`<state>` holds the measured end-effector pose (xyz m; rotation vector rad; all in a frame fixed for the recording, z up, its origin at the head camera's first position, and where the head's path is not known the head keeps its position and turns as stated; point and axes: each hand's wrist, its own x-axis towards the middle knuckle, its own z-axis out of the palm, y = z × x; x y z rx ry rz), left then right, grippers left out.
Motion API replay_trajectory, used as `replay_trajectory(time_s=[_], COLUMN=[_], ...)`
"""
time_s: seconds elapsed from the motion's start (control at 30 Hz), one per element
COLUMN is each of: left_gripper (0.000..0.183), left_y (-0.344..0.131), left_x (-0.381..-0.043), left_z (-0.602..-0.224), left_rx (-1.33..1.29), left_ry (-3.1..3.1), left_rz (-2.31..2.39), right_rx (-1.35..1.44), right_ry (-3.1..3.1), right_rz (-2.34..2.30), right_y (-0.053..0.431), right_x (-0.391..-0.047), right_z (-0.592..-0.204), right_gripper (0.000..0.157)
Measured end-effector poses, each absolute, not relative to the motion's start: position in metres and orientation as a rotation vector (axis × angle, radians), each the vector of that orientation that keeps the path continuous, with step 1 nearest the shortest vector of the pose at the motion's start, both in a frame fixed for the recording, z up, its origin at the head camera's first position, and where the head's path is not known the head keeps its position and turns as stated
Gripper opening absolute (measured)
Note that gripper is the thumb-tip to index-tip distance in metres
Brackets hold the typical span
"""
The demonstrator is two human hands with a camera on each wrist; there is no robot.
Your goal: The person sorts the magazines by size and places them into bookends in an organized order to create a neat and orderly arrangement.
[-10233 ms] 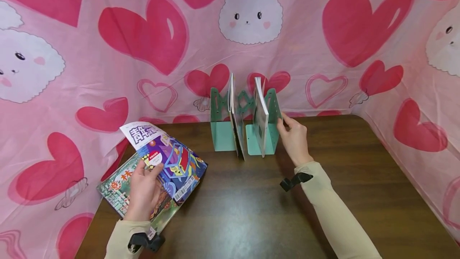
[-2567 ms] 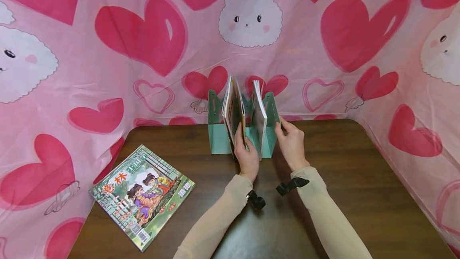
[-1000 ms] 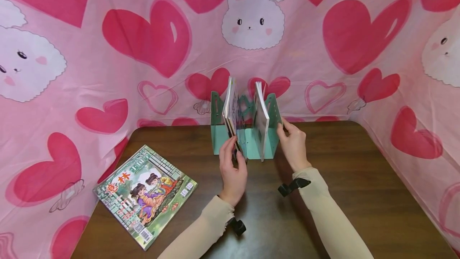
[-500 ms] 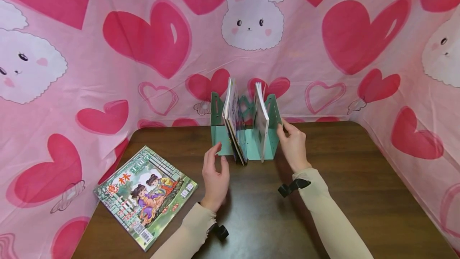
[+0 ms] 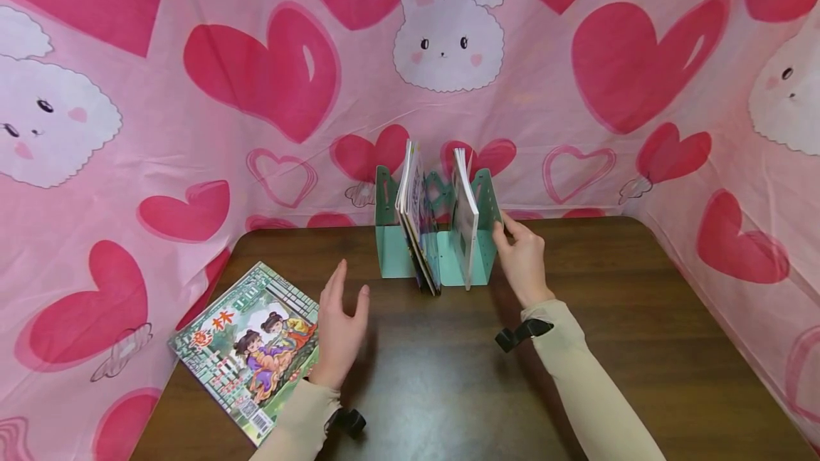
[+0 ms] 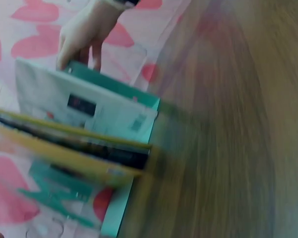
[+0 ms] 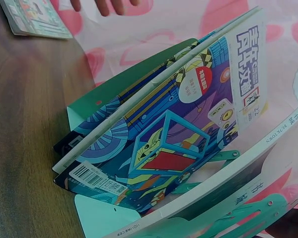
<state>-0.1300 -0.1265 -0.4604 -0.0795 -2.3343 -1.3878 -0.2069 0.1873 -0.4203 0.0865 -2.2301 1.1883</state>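
A mint-green metal book stand (image 5: 396, 251) stands at the back of the table. My right hand (image 5: 524, 262) pinches the edge of its right end plate. A purple-and-blue magazine (image 7: 184, 114) stands upright in the stand's left part with others beside it, leaning slightly. Nearer the right plate is a white-covered magazine (image 5: 466, 223). My left hand (image 5: 338, 340) holds nothing; its fingers are extended and its thumb is apart. It overlaps the right edge of a green illustrated magazine (image 5: 256, 347) lying flat at the table's left.
The dark wooden table (image 5: 461, 375) has rounded back corners. A pink cloth (image 5: 282, 91) with hearts and rabbits hangs close behind the stand and along both sides.
The purple magazine, earlier in my left hand, now stands in the stand. My left hand has let go and moved left toward the green magazine. My right hand stays at the end plate.
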Motion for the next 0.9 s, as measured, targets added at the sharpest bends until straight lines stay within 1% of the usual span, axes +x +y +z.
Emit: replay_trajectory(time_s=[0.3,0.7,0.9], left_gripper=[0.074,0.084,0.092], left_y=[-0.171,-0.217,-0.240], left_x=[-0.123,-0.105,-0.097], left_z=[-0.463,-0.465,-0.466], left_rx=[0.068,0.231,0.332], left_ry=[-2.518,-2.713,-2.789], left_rz=[-1.256,-0.909,-0.807], right_rx=[0.091,0.083,0.082], right_ry=[-2.222,-2.244,-2.243], right_rz=[1.173,1.192,1.198], right_y=[0.188,0.188,0.189], right_x=[-0.208,-0.207,-0.208], right_z=[-0.421,-0.420,-0.420], right_gripper=[0.033,0.034,0.035])
